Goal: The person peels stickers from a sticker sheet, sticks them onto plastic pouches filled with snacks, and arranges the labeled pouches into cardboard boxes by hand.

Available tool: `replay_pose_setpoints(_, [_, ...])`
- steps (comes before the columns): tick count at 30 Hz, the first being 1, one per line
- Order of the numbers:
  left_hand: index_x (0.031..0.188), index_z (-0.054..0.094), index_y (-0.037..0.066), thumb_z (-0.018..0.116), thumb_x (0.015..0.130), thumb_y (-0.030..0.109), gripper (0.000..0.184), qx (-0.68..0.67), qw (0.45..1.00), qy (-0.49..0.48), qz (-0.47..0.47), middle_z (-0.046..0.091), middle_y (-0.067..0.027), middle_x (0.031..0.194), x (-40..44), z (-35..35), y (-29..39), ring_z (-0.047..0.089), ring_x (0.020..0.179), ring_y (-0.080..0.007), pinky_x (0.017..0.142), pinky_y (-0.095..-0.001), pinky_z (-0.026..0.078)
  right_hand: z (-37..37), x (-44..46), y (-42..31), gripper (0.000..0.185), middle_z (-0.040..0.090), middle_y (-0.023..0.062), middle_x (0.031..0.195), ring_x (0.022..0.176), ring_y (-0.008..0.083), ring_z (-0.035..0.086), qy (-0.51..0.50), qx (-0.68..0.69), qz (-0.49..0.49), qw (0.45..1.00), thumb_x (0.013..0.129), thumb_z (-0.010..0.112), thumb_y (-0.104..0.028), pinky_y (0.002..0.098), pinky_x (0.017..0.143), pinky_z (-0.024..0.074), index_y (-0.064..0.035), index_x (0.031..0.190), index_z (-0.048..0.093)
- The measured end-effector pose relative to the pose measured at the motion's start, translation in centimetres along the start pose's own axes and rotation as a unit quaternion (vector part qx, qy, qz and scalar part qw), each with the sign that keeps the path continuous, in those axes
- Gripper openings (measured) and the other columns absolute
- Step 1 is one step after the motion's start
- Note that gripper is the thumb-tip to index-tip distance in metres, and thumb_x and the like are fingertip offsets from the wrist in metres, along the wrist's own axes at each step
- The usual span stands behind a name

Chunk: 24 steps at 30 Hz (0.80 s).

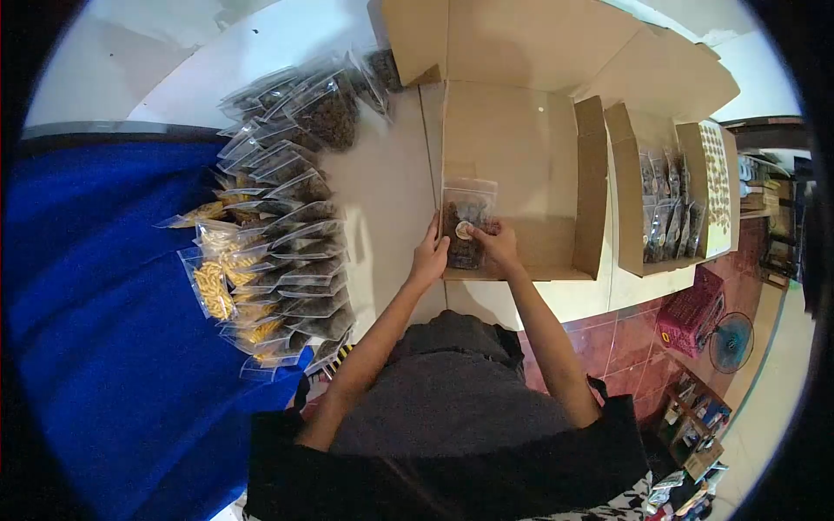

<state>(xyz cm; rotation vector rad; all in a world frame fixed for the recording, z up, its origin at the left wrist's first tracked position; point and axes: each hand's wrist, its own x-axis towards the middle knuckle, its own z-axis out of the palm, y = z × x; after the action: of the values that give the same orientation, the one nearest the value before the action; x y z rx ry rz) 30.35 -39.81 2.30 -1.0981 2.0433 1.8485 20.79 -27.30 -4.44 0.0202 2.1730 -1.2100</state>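
Note:
A clear zip bag of dark brown contents with a round pale sticker is between my hands, over the lower left corner of an open cardboard box. My right hand grips the bag's right side, its thumb by the sticker. On the left side, my left hand is closed at the bag's edge, by the box's left wall; its fingertips are partly hidden. Whether the bag rests on the box floor, I cannot tell.
Overlapping rows of dark-filled bags and bags of yellowish pieces lie at left, beside blue cloth. A smaller box at right holds several stickered bags and a sticker sheet. A crate and fan stand below.

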Motion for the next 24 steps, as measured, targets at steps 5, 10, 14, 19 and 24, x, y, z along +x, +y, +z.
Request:
replay_pose_setpoints(5, [0.130, 0.014, 0.015, 0.039, 0.083, 0.015, 0.053, 0.021, 1.000, 0.005, 0.017, 0.035, -0.0167, 0.123, -0.2, 0.4, -0.6, 0.041, 0.108, -0.0285, 0.089, -0.0341, 0.033, -0.4, -0.8, -1.0, 0.060, 0.056, 0.0132, 0.084, 0.078, 0.0190, 0.055, 0.006, -0.050, 0.014, 0.999, 0.059, 0.073, -0.025, 0.0287, 0.068, 0.0444, 0.0016, 0.103, 0.042])
replay_pose_setpoints(10, [0.129, 0.015, 0.015, 0.041, 0.082, 0.013, 0.054, 0.016, 1.000, -0.021, -0.016, 0.034, -0.0180, 0.123, -0.4, 0.6, -0.8, 0.040, 0.108, -0.0320, 0.089, -0.0357, 0.032, 0.2, -0.9, -0.4, 0.062, 0.056, 0.0157, 0.087, 0.081, 0.0204, 0.055, 0.036, -0.069, -0.028, 0.997, 0.059, 0.073, -0.026, 0.0301, 0.069, 0.0442, 0.0005, 0.104, 0.039])
replay_pose_setpoints(14, [0.129, 0.015, 0.014, 0.041, 0.081, 0.013, 0.055, 0.022, 0.999, -0.001, 0.032, 0.035, -0.0189, 0.122, 0.0, 1.0, -2.2, 0.040, 0.108, -0.0339, 0.089, -0.0366, 0.032, 0.6, 0.5, 1.9, 0.065, 0.055, 0.0157, 0.089, 0.080, 0.0210, 0.055, 0.028, -0.060, -0.078, 0.995, 0.056, 0.074, -0.029, 0.0312, 0.069, 0.0441, 0.0025, 0.102, 0.040])
replay_pose_setpoints(19, [0.129, 0.014, 0.012, 0.044, 0.080, 0.014, 0.058, 0.031, 0.999, -0.012, 0.038, 0.036, -0.0205, 0.120, 0.3, 0.9, -2.7, 0.038, 0.109, -0.0325, 0.091, -0.0352, 0.030, 0.3, -0.9, -0.2, 0.065, 0.053, 0.0144, 0.087, 0.077, 0.0219, 0.054, 0.055, -0.108, -0.069, 0.990, 0.056, 0.074, -0.030, 0.0322, 0.068, 0.0440, 0.0034, 0.101, 0.040])
replay_pose_setpoints(24, [0.130, 0.010, 0.011, 0.051, 0.079, 0.019, 0.066, -0.021, 0.998, -0.032, 0.049, 0.030, -0.0203, 0.124, -0.2, 0.0, -1.4, 0.035, 0.112, -0.0282, 0.090, -0.0337, 0.032, 0.5, -1.2, 0.0, 0.063, 0.049, 0.0152, 0.088, 0.081, 0.0254, 0.050, 0.050, -0.094, -0.086, 0.991, 0.058, 0.072, -0.029, 0.0347, 0.071, 0.0416, 0.0038, 0.102, 0.040])
